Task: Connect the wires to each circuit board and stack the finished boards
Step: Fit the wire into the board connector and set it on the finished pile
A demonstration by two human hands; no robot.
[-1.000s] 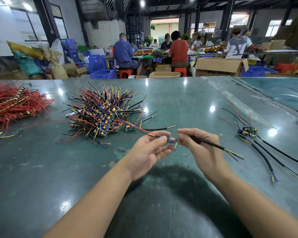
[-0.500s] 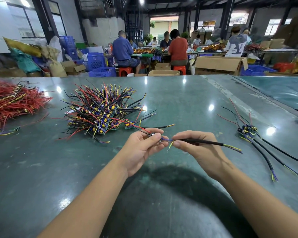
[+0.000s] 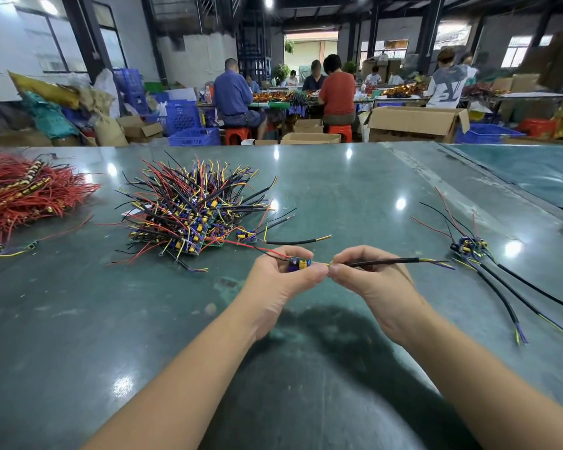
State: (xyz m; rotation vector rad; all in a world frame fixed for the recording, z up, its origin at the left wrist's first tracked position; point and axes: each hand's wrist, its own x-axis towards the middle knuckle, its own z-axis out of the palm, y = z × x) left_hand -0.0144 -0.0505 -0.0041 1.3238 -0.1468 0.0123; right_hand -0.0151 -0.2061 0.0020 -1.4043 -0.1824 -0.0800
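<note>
left hand (image 3: pixel 278 280) is pinching the board (image 3: pixel 299 264) above the table (image 3: pixel 79 319) while right hand (image 3: pixel 367 280) is pinching the cable (image 3: pixel 387 262) at the board's edge, likely needing steady, straight pushing.

bare green table (image 3: pixel 338 196) lies open behind the pile of wired boards (image 3: pixel 192 212) and between it and the small stack of boards (image 3: pixel 468 248) at right — the red wire heap (image 3: pixel 20 193) crowds the pile's left.
</note>
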